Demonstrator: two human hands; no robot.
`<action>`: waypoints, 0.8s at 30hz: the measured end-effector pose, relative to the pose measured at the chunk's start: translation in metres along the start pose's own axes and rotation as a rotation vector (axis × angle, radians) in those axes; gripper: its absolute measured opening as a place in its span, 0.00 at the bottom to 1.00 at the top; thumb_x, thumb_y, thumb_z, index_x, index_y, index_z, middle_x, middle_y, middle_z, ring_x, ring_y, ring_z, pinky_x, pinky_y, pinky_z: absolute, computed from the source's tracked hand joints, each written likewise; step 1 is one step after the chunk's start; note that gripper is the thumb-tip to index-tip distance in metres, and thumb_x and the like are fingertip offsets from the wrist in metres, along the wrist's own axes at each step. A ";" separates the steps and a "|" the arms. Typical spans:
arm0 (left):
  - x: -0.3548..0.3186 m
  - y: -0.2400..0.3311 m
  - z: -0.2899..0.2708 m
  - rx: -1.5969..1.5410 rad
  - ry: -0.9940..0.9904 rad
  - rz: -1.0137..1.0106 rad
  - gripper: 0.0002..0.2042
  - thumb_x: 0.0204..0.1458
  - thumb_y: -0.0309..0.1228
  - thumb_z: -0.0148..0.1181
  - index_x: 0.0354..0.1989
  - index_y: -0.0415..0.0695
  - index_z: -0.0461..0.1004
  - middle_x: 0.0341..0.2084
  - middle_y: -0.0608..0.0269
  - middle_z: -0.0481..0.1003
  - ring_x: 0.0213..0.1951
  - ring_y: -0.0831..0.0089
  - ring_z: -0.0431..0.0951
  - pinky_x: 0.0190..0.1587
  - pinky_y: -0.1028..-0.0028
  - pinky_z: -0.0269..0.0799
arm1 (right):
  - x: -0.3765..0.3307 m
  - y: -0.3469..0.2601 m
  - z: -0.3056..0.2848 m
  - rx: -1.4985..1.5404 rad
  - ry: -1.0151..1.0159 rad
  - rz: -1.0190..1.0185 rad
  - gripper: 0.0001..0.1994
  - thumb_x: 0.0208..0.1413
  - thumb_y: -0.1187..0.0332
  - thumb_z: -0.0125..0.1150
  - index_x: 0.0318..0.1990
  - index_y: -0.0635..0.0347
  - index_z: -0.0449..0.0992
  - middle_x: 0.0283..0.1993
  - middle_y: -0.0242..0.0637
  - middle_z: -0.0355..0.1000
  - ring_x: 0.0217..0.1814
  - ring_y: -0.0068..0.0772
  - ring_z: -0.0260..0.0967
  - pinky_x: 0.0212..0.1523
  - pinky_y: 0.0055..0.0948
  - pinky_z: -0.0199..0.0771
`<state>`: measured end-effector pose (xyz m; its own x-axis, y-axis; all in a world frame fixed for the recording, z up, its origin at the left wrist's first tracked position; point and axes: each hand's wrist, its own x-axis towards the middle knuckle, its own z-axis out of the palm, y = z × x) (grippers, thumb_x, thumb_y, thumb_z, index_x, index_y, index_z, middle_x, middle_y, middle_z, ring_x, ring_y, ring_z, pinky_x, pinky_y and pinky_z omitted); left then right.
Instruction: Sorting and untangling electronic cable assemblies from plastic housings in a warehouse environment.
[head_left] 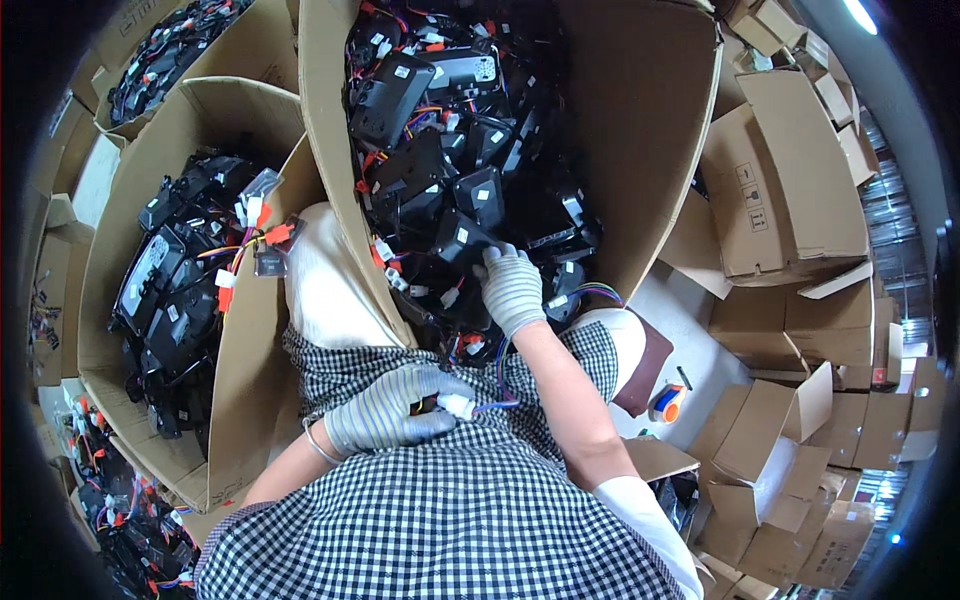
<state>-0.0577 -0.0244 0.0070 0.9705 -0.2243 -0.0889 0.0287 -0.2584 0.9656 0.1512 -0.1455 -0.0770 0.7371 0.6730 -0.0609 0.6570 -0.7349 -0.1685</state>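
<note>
Gloves, striped knit, on both hands. Right hand (510,288) reaches into the large cardboard box (640,120) ahead, fingers curled onto a black plastic module (462,238) near the box's near edge; grip closed on it as far as can be told. Left hand (385,412) sits low at the lap over a checked garment, fingers closed around a white connector (458,405) with coloured wires (500,375) running up toward the box. The hands are apart, the right above the left.

Large cardboard box: filled with black plastic modules bearing white labels, red and white plugs, and tangled wiring.

Second cardboard box (205,110), at the person's left: holds more black modules (165,290), with red connectors (270,235) lying at its right wall.

Third box (165,50), top left: same contents.

Right side: empty flattened and folded cartons (790,200) stacked on the floor; a small orange-and-blue object (668,403) lies near the knee.
</note>
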 end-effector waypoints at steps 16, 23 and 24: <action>0.001 -0.011 0.003 0.033 0.544 0.142 0.19 0.56 0.43 0.51 0.48 0.42 0.72 0.32 0.56 0.78 0.36 0.65 0.80 0.40 0.71 0.73 | -0.129 -0.020 -0.077 1.439 -0.266 -0.301 0.20 0.63 0.55 0.46 0.47 0.66 0.72 0.39 0.36 0.72 0.41 0.27 0.69 0.44 0.28 0.70; 0.004 -0.024 -0.007 -0.147 0.531 -0.139 0.20 0.57 0.46 0.50 0.46 0.41 0.73 0.18 0.69 0.70 0.22 0.81 0.68 0.29 0.79 0.64 | -0.102 0.026 -0.152 1.812 -0.587 -0.280 0.15 0.62 0.61 0.49 0.42 0.65 0.73 0.25 0.32 0.67 0.23 0.23 0.63 0.22 0.22 0.63; 0.003 -0.030 -0.010 -0.276 0.569 -0.089 0.19 0.57 0.44 0.49 0.46 0.41 0.74 0.18 0.73 0.67 0.22 0.86 0.63 0.28 0.81 0.60 | -0.078 0.045 -0.166 1.756 -0.302 -0.431 0.17 0.63 0.59 0.46 0.43 0.67 0.73 0.24 0.29 0.66 0.22 0.18 0.60 0.21 0.19 0.59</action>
<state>-0.0538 -0.0082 -0.0195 0.9348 0.3403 -0.1014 0.1024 0.0153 0.9946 0.1496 -0.2445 0.0831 0.4009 0.9054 0.1398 -0.2808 0.2667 -0.9220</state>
